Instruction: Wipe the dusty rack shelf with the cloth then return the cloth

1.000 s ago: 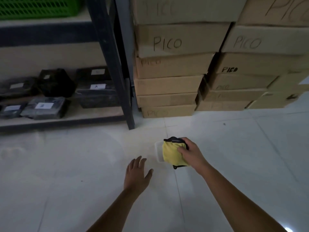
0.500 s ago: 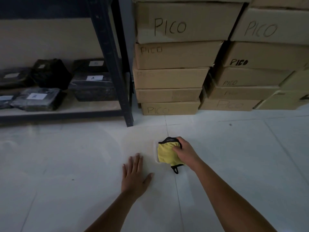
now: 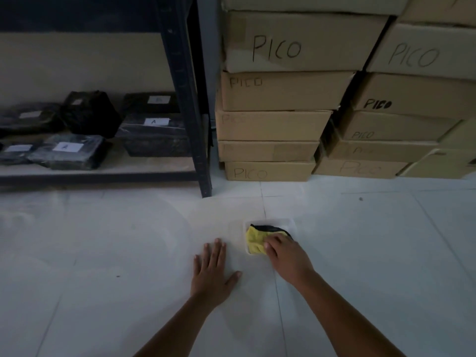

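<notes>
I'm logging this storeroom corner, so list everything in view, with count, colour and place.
cloth: one, yellow with black edging, in the tray on the floor
tray: one, white, shallow, on the floor tiles in front of the boxes
cardboard boxes: two stacks, brown, many marked PICO, right of the rack
rack: one, dark metal post and beams, left
rack shelf: one, pale board, lowest level
wrapped packages: several, black with white labels, on the shelf
floor: white tiles
left hand: flat on the floor, fingers straight
right hand: on the cloth in the tray, grip unclear
</notes>
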